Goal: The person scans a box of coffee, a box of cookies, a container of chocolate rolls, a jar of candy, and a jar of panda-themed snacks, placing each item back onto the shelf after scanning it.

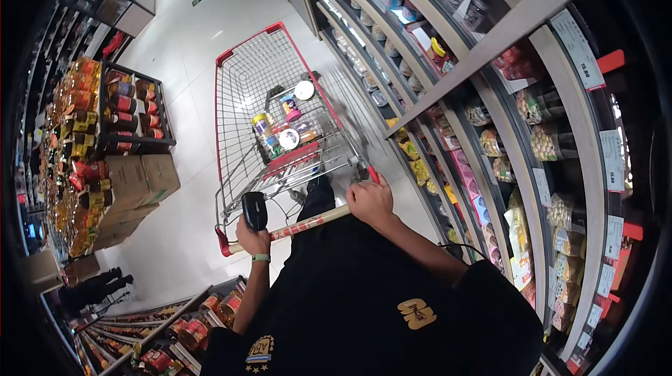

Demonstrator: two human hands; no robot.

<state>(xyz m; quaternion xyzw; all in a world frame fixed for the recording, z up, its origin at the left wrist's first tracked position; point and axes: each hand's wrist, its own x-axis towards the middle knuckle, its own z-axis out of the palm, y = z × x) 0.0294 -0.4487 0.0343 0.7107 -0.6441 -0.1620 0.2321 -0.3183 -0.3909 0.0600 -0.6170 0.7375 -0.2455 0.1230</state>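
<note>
A shopping cart (280,106) with a wire basket and red corner trim stands in front of me. At the right end of its pale handle bar (308,224), my right hand (371,201) is closed around the bar. My left hand (253,238), with a band on the wrist, is closed at the bar's left end and holds a black handheld device (254,211) that looks like a barcode scanner. The device hides most of those fingers. Inside the basket lie a yellow-lidded container (262,126), a purple-and-pink pack (290,108) and white-lidded tubs (289,139).
Shelves of jars and packaged snacks (560,211) run along my right, with a slanted rail (490,50) in front. To the left are stacked oil bottles (77,106), a rack of dark bottles (133,106) and cardboard boxes (129,183). Pale tiled floor (189,89) extends ahead.
</note>
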